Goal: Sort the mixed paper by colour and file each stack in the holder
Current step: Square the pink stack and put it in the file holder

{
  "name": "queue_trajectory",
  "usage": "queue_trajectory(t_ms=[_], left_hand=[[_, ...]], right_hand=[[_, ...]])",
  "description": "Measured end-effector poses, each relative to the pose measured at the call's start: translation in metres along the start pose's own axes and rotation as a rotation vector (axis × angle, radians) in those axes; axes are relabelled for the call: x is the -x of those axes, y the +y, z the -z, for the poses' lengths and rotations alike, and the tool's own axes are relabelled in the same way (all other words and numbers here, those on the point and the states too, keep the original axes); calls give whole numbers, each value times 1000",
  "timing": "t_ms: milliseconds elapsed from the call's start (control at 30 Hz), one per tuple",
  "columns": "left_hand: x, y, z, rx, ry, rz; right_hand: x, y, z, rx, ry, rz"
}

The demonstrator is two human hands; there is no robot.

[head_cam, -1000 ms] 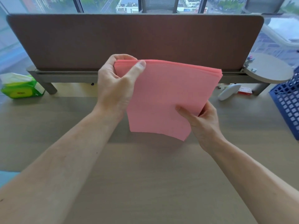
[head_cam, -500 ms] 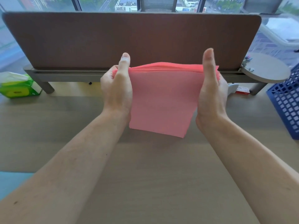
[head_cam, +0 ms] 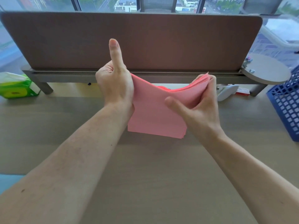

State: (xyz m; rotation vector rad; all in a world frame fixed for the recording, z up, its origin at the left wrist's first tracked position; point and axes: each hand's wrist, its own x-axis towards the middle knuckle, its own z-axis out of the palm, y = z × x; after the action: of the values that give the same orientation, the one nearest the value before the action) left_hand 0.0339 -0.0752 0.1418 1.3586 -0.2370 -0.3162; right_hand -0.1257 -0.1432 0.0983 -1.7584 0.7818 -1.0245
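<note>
A stack of pink paper stands on its lower edge over the wooden desk, held between both hands. Its top edge sags in the middle. My left hand grips the stack's left side, thumb pointing straight up, with the fingers hidden behind the sheets. My right hand grips the upper right corner, fingers curled over the fanned edge and the thumb across the front. The blue mesh holder stands at the right edge of the view, apart from both hands.
A brown divider panel runs along the back of the desk. A green tissue pack lies at the far left. A white device and a small red box sit under a round grey shelf. Something light blue shows at the lower left.
My right hand went from pressing flat against the right edge to gripping the upper right corner. The top edge now sags, and my left thumb has lifted upright.
</note>
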Motion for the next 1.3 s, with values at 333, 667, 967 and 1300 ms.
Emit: queue_trajectory(t_ms=[333,667,967,1300], left_hand=[[-17,-23,44,-242,-406,-185],[-9,-95,62,-306,-481,-14],[3,-102,67,-226,-380,23],[0,-115,54,-126,-391,165]], right_hand=[[-21,22,9,-61,-5,-19],[-10,60,6,-72,-80,-274],[19,67,-13,-147,21,-182],[25,80,-25,-282,108,-308]])
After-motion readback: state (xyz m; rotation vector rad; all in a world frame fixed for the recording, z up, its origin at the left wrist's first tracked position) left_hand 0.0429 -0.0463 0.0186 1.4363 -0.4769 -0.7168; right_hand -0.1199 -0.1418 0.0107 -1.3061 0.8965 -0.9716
